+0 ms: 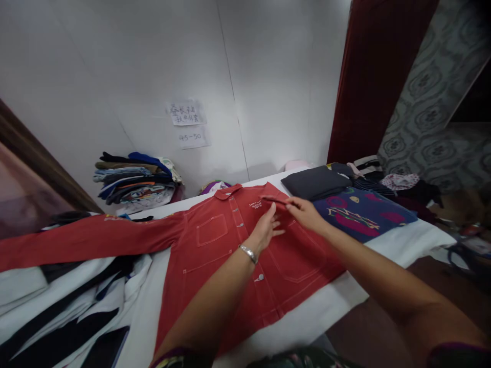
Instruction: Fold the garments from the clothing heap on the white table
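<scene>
Jacket (pixel 213 245), red with pale contrast stitching, lies front side up on the white table cover (pixel 351 294), directly before the person. Collar points toward the wall (pixel 287 76); hem points toward the person. 1 sleeve (pixel 76 237) extends to the left, past the picture edge.

Right hand (pixel 305 212): fingers closed in a pinch on a red fabric edge near the printed chest lettering (pixel 256 205). Left hand (pixel 264 227): fingers spread, nothing gripped, positioned over the jacket front just beside the right hand. Contact between the left hand and the fabric cannot be determined. The 2 hands are apart. A metal bracelet (pixel 248 253) encircles the left wrist.

Surrounding items: to the right, a dark grey folded garment (pixel 316 181) and a patterned navy garment (pixel 383 217); to the far left, a stack of folded clothes (pixel 134 179) against the wall. Black and white garments (pixel 72 312) lie below the extended sleeve. 2 handwritten paper sheets (pixel 194 137) are fixed to the wall; the lower reads 45-50.
</scene>
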`<state>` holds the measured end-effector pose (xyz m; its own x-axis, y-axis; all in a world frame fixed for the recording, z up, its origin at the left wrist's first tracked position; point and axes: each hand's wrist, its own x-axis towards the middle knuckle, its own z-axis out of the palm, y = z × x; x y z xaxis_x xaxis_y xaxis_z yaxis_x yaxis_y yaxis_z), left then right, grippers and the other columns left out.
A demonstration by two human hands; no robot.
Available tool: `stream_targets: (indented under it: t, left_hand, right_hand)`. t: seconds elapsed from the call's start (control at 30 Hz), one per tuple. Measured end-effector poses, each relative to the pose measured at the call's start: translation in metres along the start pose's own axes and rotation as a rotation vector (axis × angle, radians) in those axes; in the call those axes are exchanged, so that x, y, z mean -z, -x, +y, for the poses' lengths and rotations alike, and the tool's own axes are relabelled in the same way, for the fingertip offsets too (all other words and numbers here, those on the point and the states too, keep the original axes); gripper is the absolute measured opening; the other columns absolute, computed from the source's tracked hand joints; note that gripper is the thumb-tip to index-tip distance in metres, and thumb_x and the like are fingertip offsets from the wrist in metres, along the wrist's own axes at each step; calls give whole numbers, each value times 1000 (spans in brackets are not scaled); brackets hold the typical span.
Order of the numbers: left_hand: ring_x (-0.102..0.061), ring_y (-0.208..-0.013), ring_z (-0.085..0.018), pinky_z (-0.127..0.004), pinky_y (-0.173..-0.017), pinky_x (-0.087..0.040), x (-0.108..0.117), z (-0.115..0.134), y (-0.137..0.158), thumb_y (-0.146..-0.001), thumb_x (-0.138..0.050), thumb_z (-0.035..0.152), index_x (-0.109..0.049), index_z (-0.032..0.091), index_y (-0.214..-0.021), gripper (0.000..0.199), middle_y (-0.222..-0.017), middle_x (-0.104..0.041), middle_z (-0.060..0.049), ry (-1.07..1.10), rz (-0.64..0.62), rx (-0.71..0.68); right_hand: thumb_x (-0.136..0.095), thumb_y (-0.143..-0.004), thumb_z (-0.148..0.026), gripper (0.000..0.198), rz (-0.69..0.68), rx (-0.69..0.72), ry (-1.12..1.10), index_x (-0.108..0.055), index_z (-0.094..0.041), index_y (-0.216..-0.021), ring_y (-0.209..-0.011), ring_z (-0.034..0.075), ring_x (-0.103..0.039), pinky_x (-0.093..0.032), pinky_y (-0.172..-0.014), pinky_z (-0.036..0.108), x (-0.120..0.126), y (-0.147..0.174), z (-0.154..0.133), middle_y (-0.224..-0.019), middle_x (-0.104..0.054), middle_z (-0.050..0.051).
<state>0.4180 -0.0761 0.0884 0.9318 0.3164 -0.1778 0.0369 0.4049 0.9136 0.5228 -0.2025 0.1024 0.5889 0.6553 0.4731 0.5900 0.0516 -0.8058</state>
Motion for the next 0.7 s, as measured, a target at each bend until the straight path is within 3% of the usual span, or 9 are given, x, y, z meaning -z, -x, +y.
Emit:
stream_targets:
  t: [0.1,0.17,0.27,0.37,0.43,0.5,0.6,0.7]
  left_hand:
    - [-69,-91,-25,-36,-82,-54,-11,-4,-22,-69,-73,47,-65,14,-80,36,-92,-73,-14,138,163,-30]
    - [-70,-82,-23,-34,-80,-54,-5,-1,-32,-67,-72,36,-63,14,-73,24,-78,-73,-10,152,256,-61]
    - [-70,-74,-20,-32,-77,-55,9,17,-45,-66,-71,27,-64,15,-73,15,-70,-71,-7,124,304,-107]
    - [-70,-69,-20,-32,-73,-55,15,46,-60,-64,-70,18,-64,15,-72,11,-66,-70,-5,105,325,-147]
    - [-70,-68,-20,-31,-72,-55,13,69,-74,-65,-68,14,-63,15,-71,8,-65,-69,-5,107,340,-170]
    - [-69,-70,-19,-30,-71,-55,10,93,-88,-69,-66,13,-61,15,-71,6,-66,-68,-4,117,372,-204]
    - [-69,-75,-17,-29,-73,-55,10,132,-107,-73,-66,14,-60,17,-76,7,-71,-68,-4,131,439,-273]
    - [-68,-81,-19,-31,-74,-56,20,169,-117,-73,-67,15,-61,18,-83,12,-79,-68,-5,104,486,-355]
  right_hand:
    - [-54,-89,-42,29,-190,127,145,-70,-21,-103,-98,22,-63,-51,-87,37,-7,31,9,-105,-70,7]
    - [-55,-89,-43,33,-171,102,284,-69,-23,-110,-116,25,-57,-43,-102,43,7,55,24,-123,-65,10]
    - [-53,-87,-43,43,-16,-163,491,-67,-18,-118,-119,29,-56,-41,-103,44,42,93,59,-128,-62,14]
    - [-57,-81,-47,54,-28,-488,535,-64,-17,-125,-90,27,-67,-52,-84,38,66,126,90,-105,-71,12]
    - [-60,-77,-48,56,-63,-563,465,-64,-18,-124,-79,25,-68,-53,-75,36,70,139,97,-94,-73,9]
    - [-62,-75,-47,52,-111,-555,306,-67,-18,-117,-81,26,-68,-53,-75,36,68,142,92,-95,-73,7]
    - [-64,-74,-47,49,-186,-530,-1,-69,-18,-113,-90,27,-68,-55,-78,36,59,136,68,-101,-73,6]
    - [-63,-77,-45,52,-236,-498,-149,-64,-18,-121,-98,27,-66,-55,-82,36,47,126,36,-108,-71,6]
